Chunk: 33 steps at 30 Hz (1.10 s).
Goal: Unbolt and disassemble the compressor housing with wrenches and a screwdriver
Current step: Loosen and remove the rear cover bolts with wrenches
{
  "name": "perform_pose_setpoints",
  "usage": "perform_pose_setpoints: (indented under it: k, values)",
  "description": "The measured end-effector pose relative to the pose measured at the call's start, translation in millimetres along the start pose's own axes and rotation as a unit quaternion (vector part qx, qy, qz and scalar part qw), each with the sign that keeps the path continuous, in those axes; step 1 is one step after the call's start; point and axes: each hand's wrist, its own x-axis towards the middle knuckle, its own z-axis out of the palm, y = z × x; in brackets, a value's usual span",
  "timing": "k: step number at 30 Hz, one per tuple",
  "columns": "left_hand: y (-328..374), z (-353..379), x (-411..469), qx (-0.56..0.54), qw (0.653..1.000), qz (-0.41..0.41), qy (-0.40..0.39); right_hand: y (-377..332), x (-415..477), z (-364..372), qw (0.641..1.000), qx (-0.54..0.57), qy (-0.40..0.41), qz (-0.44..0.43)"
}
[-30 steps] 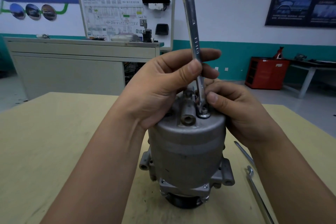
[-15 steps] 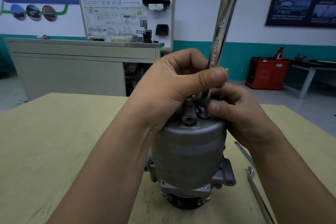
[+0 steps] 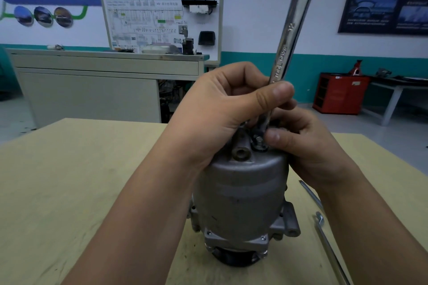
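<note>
The grey metal compressor housing (image 3: 240,194) stands upright on the wooden table (image 3: 69,192). A chrome combination wrench (image 3: 289,30) rises steeply from a bolt (image 3: 259,140) on the housing's top, leaning up and right. My left hand (image 3: 222,111) grips the wrench's lower shaft, thumb across it. My right hand (image 3: 308,143) wraps the top right of the housing, its thumb pressing beside the bolt. The wrench's lower end is partly hidden by my fingers.
Two long thin metal tools (image 3: 328,247) lie on the table right of the housing. Beyond the table stand a grey cabinet (image 3: 92,81) with a display board (image 3: 162,18) and, at the right, a red box (image 3: 340,92) beside a low bench.
The wrench's upper end has swung from nearly upright to leaning right and toward the camera. My left hand turned with it, thumb now over the shaft. The housing and right hand stayed put.
</note>
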Motion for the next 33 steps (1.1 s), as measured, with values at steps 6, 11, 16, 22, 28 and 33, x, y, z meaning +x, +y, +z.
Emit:
perform_pose_setpoints:
  k: [6, 11, 16, 22, 28, 33]
  values:
    - [1.1, 7.1, -1.8, 0.04, 0.998, 0.027, 0.035, -1.3, -0.5, 0.2, 1.0, 0.004, -0.004, 0.003]
    - [-1.4, 3.3, -1.1, 0.05, 0.999, -0.006, 0.015, -0.8, -1.1, 0.1, 0.999, -0.014, 0.03, 0.025]
    - [-3.4, -8.4, 0.2, 0.039, 0.998, -0.04, -0.017, -1.2, -1.4, 3.4, 1.0, 0.004, 0.025, 0.016]
    - [-3.4, -12.0, 1.3, 0.016, 0.997, -0.065, -0.036, -2.4, -1.4, 3.9, 1.0, 0.011, 0.009, 0.013]
    - [-5.4, -13.5, 1.8, 0.004, 0.998, -0.06, 0.004, 1.4, -0.3, 1.8, 1.0, -0.008, 0.016, -0.002]
    - [-3.3, -16.0, 0.8, -0.015, 0.998, -0.065, 0.016, 1.9, 0.4, -0.6, 1.0, -0.021, 0.011, 0.002]
